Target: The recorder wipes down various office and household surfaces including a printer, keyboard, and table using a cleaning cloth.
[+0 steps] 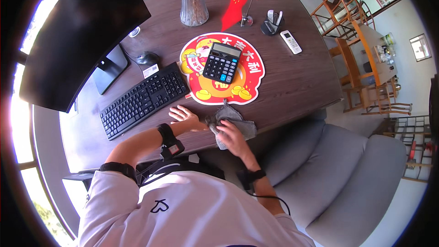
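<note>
My left hand (187, 119) is spread on the dark wood-grain desk (284, 85), palm down and with nothing in it. Its right edge comes close to a bunched grey cloth (245, 127). My right hand (234, 139) lies over that cloth near the desk's front edge, fingers bent onto the fabric and covering part of it. Just beyond the cloth is a red and yellow decorated mat (252, 85) bearing writing, with a black calculator (223, 62) on top. Left of the mat, a black keyboard (144, 101) sits at a slant.
A monitor (85, 37) stands at the left, near a mouse (148, 58) and small card (151, 71). Farther back are a ribbed glass vase (193, 3), small red flags (238, 1), a black holder (272, 24) and white remote control (291, 42). A grey padded seat (329, 168) adjoins the right front.
</note>
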Available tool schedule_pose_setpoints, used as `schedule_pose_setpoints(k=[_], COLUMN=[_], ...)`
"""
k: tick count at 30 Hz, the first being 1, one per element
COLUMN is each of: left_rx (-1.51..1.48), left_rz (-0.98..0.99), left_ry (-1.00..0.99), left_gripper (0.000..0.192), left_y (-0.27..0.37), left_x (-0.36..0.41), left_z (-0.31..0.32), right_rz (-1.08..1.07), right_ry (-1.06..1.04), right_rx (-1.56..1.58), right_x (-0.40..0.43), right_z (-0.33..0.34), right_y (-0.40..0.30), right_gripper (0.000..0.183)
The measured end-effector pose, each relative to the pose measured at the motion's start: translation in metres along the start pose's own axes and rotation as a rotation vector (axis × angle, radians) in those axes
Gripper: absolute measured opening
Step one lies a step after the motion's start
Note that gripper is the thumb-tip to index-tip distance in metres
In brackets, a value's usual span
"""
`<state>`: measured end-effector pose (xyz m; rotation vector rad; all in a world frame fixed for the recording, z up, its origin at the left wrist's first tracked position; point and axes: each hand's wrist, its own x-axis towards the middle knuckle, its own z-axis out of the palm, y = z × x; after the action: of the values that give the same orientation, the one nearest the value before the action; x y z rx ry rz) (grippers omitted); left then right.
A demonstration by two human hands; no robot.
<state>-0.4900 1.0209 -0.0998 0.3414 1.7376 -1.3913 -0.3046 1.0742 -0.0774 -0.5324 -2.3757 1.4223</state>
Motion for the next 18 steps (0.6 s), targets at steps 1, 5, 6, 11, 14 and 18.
schedule_pose_setpoints(k=[1, 5, 6, 11, 14, 18], left_rx=[-0.499, -0.604, -0.613, -0.768, -1.016, -1.335], left_rz=[0.311, 0.573, 0.573, 0.963, 1.075, 1.066], left_ry=[0.248, 0.468, 0.460, 0.624, 0.657, 0.565], left_gripper=[0.132, 0.121, 0.121, 0.087, 0.064, 0.047], left_y=[-0.021, -0.058, -0.069, -0.119, -0.136, -0.135], left_x=[-0.004, 0.004, 0.008, 0.035, 0.061, 0.068], left_z=[0.015, 0.036, 0.038, 0.038, 0.047, 0.050], right_rz=[0.175, 0.300, 0.250, 0.336, 0.501, 0.385], right_ry=[0.019, 0.239, 0.311, 0.537, 0.419, 0.491], right_rx=[0.165, 0.229, 0.133, 0.170, 0.074, 0.399], right_x=[0.007, 0.070, 0.092, 0.209, 0.246, 0.246], right_z=[-0.010, -0.037, -0.044, -0.083, -0.073, -0.061], right_y=[0.001, 0.024, 0.037, 0.073, 0.025, 0.078], right_gripper=[0.029, 0.023, 0.023, 0.046, 0.038, 0.025])
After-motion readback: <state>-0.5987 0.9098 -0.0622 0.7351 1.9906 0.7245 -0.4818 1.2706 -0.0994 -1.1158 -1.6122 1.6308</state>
